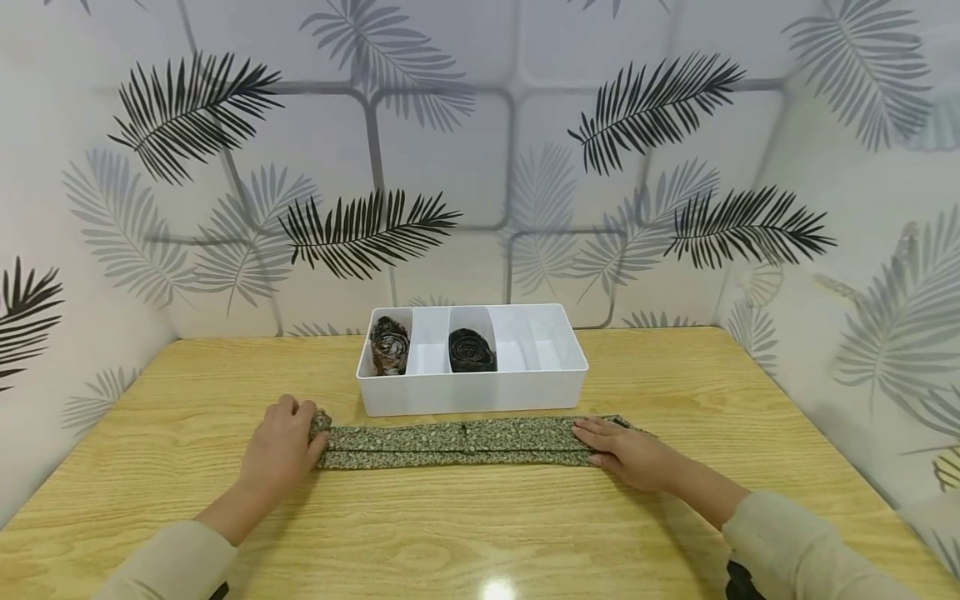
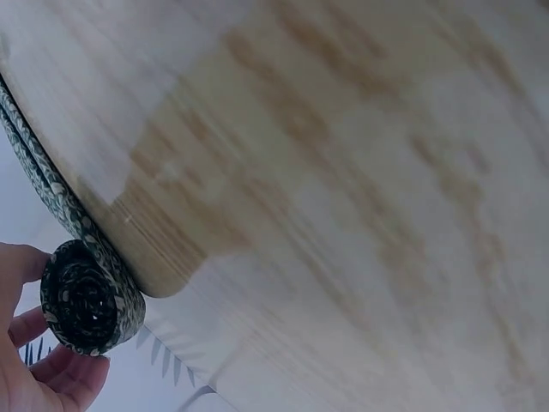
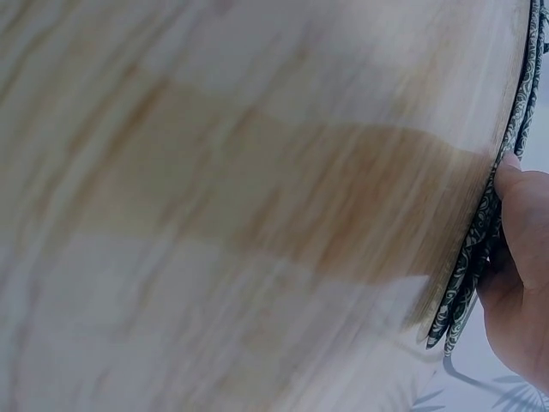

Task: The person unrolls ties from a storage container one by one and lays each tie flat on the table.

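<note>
A long folded strip of green patterned cloth [image 1: 465, 442] lies across the table in front of the box, its left end wound into a small roll. My left hand [image 1: 279, 446] holds this roll [image 2: 90, 296], thumb on one side and fingers curled round the other in the left wrist view. Over the strip's right end, my right hand [image 1: 630, 454] rests with its fingers extended on the cloth. The right wrist view shows the layered cloth edge [image 3: 467, 279] against the thumb and palm of that hand.
Behind the strip stands a white divided box [image 1: 472, 393]. A brown patterned cloth roll [image 1: 390, 348] sits in its leftmost compartment, and a black cloth roll [image 1: 471, 350] near its middle. The wooden table [image 1: 465, 533] meets a leaf-patterned wall [image 1: 465, 150] at the back.
</note>
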The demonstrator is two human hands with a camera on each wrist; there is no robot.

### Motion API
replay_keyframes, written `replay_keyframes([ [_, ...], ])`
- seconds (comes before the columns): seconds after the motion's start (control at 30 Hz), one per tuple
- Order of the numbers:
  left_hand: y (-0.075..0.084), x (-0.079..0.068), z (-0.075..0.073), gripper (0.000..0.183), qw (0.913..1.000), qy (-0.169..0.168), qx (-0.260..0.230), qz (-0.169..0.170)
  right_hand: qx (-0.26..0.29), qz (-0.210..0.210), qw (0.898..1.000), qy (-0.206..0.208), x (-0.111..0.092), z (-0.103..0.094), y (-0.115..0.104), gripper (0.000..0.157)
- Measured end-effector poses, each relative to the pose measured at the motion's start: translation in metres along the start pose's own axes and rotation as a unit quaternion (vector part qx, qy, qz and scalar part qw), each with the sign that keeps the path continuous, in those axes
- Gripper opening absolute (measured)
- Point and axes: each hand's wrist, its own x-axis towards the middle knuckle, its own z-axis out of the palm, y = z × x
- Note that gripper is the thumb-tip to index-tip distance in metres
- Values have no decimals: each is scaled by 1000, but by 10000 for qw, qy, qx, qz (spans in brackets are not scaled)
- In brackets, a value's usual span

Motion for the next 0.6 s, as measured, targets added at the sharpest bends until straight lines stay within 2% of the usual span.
replay_keyframes([
  [0.37, -5, -1, -6, 24, 9999, -65, -107, -103, 8, -9, 10000, 41, -5, -1, 4, 45],
  [0.6, -5, -1, -3, 17, 9995, 186, 194, 138, -6, 47, 10000, 30, -6, 1, 6, 45],
])
